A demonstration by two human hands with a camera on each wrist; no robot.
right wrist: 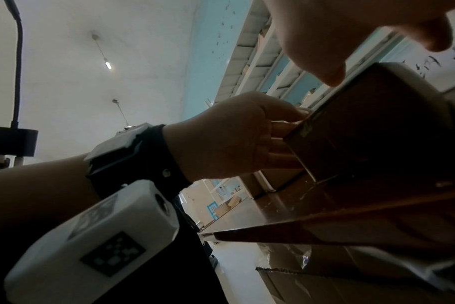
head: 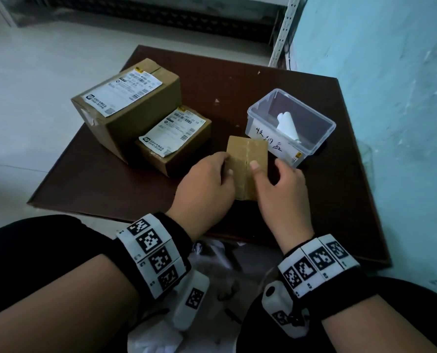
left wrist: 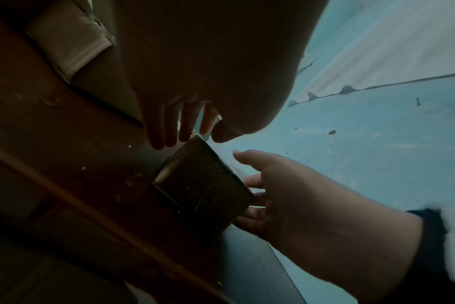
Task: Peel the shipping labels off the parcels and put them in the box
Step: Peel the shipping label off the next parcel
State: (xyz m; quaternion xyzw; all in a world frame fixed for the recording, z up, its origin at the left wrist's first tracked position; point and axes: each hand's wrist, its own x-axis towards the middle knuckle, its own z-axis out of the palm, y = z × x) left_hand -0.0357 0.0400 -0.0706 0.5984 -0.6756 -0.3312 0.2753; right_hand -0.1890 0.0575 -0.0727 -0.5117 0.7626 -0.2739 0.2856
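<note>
Head view: left hand [head: 207,182] and right hand [head: 279,187] grip small parcel [head: 246,159] between them, beside plastic box [head: 316,146].

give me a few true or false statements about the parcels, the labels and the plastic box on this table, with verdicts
1. Both hands hold the small brown cardboard parcel. True: the left hand and the right hand each have a grip on it.
2. The clear plastic box holds nothing. False: a rolled white label lies inside it.
3. The large brown cardboard parcel carries a white shipping label on its top. True.
4. The medium brown cardboard parcel has lost its label. False: a white label covers its top.
5. The held parcel's face towards the head camera shows a label. False: only cardboard and tape show.
</note>
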